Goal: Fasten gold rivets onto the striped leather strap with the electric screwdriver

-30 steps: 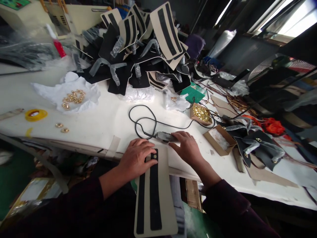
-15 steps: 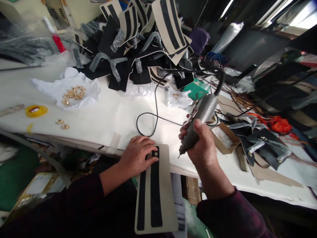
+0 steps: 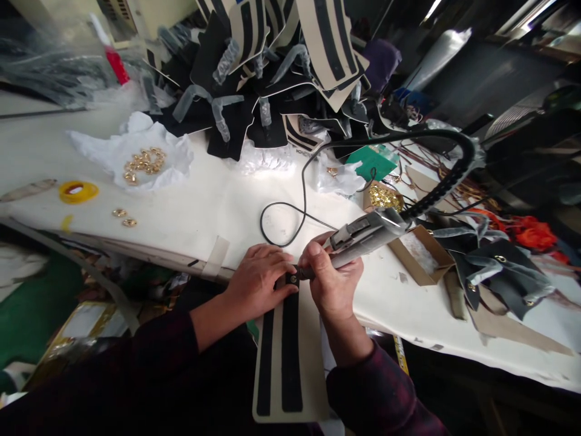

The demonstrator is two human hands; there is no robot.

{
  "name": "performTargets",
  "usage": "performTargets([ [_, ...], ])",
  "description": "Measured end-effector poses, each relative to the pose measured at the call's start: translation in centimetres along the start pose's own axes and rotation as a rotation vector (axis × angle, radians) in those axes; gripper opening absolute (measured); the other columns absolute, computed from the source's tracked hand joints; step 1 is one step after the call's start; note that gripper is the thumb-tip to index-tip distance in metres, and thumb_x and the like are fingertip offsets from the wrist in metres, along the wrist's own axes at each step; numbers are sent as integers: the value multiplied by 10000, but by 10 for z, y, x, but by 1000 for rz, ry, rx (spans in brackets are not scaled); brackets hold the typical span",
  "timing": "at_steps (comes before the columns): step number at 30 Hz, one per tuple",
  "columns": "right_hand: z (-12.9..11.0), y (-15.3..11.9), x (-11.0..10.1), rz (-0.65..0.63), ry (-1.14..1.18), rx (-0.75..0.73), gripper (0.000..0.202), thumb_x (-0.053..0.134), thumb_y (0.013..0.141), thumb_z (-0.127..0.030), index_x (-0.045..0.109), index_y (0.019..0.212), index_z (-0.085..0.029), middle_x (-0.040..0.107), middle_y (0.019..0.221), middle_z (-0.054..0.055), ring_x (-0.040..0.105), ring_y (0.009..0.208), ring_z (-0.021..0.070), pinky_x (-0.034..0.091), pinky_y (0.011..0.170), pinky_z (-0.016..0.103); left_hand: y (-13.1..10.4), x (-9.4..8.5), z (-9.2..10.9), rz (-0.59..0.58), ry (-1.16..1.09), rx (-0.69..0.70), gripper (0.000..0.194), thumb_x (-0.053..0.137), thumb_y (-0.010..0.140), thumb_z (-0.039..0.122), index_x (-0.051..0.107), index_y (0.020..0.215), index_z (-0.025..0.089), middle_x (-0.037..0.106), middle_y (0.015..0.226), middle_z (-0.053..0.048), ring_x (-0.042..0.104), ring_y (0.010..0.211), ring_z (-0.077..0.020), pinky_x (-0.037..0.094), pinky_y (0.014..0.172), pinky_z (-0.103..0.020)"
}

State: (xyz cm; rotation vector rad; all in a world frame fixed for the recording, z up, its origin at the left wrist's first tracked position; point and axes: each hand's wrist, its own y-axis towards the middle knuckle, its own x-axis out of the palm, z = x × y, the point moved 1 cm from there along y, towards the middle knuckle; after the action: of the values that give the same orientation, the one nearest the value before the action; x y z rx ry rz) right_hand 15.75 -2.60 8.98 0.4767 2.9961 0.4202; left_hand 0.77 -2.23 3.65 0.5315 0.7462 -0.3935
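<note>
A beige panel (image 3: 313,363) with black stripes lies at the table's front edge, its lower part reaching over my lap. My left hand (image 3: 258,278) grips its upper left part, thumb and fingers on either side of a small round metal fastener (image 3: 293,279) on one stripe. My right hand (image 3: 333,278) is wrapped round a grey electric screwdriver (image 3: 367,233), held tilted with its tip beside the fastener. Whether the tip touches the fastener is too small to tell. A thick black cable (image 3: 436,188) runs from the tool's rear end.
Striped panels (image 3: 327,42) are heaped at the back. Gold-coloured pieces (image 3: 145,163) lie on white paper (image 3: 95,145) at the left, near yellow tape (image 3: 78,192). Small boxes (image 3: 424,275), black pieces (image 3: 503,272) and orange material (image 3: 535,232) lie right. A thin cord (image 3: 272,204) loops mid-table.
My right hand has brought the screwdriver left to the fastener and tilted it flatter. My left hand has stayed on the panel. The view has shifted slightly.
</note>
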Motion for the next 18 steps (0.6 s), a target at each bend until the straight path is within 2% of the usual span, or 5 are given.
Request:
performTargets([
  [5,4,-3,0,-18,-4,21,386,837,833,-420,596,636,-191,621,641,3,571,550,150,487,508,281,1,0,-1,-4,10,4,299,826,844,375,683,1085,269,723,1281,3,577,1243,-280,416,1070,-509],
  [12,5,-4,2,-20,-17,11,416,829,837,-418,571,602,-192,618,637,5,573,556,149,483,513,278,0,-1,-1,-1,25,13,320,832,837,370,686,1102,268,720,1307,-11,575,1250,-288,418,1065,-502],
  [18,3,-4,1,-84,-31,17,385,803,853,-411,571,626,-205,626,648,2,564,547,149,469,497,282,1,-2,0,3,32,13,315,789,875,398,690,1145,271,722,1302,-20,582,1243,-287,419,1057,-502],
])
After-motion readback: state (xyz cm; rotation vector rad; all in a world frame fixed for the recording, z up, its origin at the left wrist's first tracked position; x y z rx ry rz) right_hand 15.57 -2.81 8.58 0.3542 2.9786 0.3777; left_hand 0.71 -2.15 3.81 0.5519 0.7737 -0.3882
